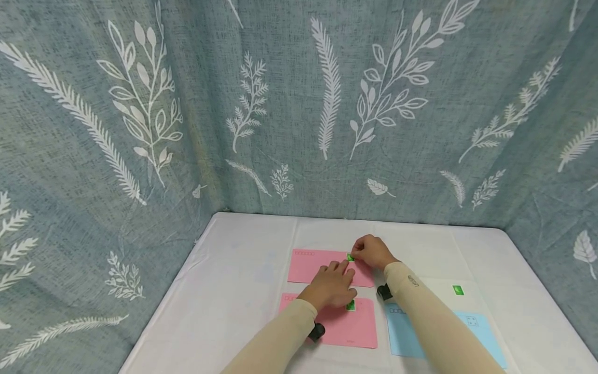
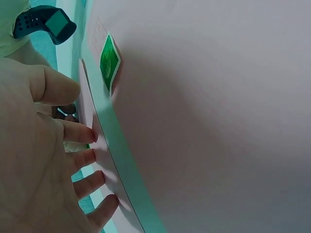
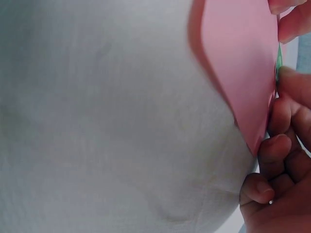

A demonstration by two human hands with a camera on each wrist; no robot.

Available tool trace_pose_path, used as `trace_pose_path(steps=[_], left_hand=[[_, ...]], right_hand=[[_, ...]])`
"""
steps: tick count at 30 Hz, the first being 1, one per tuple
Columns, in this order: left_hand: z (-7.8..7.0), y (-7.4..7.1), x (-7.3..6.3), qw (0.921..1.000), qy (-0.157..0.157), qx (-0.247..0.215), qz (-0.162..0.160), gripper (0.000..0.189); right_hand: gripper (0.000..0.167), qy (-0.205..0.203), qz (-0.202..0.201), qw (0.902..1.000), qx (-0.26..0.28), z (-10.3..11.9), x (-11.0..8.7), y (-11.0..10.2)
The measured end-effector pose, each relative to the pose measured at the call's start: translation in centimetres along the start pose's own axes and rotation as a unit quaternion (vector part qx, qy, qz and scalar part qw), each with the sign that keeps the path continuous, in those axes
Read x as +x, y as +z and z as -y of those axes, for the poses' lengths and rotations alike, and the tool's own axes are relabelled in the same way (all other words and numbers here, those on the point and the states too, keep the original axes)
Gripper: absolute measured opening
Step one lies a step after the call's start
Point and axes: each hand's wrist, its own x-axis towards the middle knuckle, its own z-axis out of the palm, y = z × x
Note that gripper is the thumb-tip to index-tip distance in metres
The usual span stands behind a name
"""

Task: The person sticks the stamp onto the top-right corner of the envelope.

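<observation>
Two pink envelopes lie one behind the other in the head view. My left hand (image 1: 330, 284) rests its fingertips on the far pink envelope (image 1: 313, 267), palm over the near pink envelope (image 1: 348, 332). At the far envelope's upper right corner, my right hand (image 1: 372, 252) pinches a green stamp (image 1: 350, 256) between thumb and finger. A thin green edge of that stamp (image 3: 279, 63) shows in the right wrist view; its underside is hidden. On the near envelope's upper right corner sits another green stamp (image 2: 109, 63), partly lit in the left wrist view.
A blue envelope (image 1: 481, 337) with a printed stamp box lies at the right, partly under my right forearm. Beyond it a loose green stamp (image 1: 458, 290) lies on the white tablecloth (image 1: 243, 265). A leaf-patterned curtain (image 1: 289, 130) stands behind the table.
</observation>
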Motion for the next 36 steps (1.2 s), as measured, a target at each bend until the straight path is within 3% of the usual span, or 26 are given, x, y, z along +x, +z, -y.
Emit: trace_pose_path(steps=[12,22,36], left_hand=[[-0.18,-0.58,-0.11,1.0000,0.000,-0.001,0.002,0.061],[-0.31,-0.83,-0.43,1.0000,0.000,-0.002,0.004,0.062],[-0.13,-0.30,0.10,0.9999,-0.007,0.000,0.012,0.063]], right_hand=[[0.011,-0.019,0.003,0.9996,-0.020,-0.17,0.02,-0.03],[0.011,-0.010,0.010,0.9994,-0.031,0.16,0.00,-0.18],[0.011,-0.017,0.008,0.9988,-0.044,-0.07,0.10,0.29]])
